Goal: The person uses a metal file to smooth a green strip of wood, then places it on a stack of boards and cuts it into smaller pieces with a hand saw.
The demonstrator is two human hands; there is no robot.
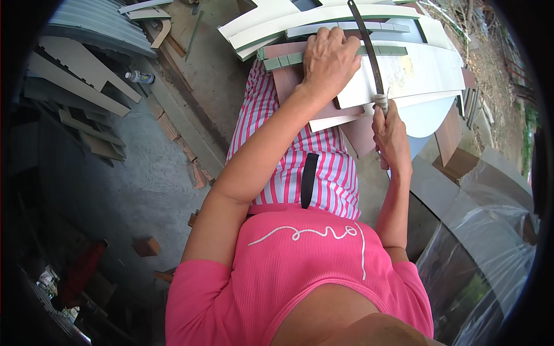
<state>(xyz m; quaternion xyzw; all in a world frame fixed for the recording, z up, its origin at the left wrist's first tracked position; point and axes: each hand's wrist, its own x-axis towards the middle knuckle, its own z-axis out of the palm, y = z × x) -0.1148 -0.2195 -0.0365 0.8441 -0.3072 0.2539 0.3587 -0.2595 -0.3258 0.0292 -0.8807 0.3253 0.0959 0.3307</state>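
Strip (pixel 392 51) was pinned across left part of board (pixel 434 68) by curled fingers of left hand (pixel 332 60); blade (pixel 370 49), angled over strip, was gripped by right hand (pixel 393 137) at near edge. For controlled strokes, firm pinning beside blade was needed.

From where I stand, bare grey concrete floor (pixel 138 167) spreads across the left of the frame, a line of reddish bricks (pixel 173 134) along its edge. Corrugated sheeting (pixel 104 23) fills the upper left; the lower left is dim. Daylight reaches littered ground (pixel 456 20) upper right, with greenery (pixel 527 135) at the right edge
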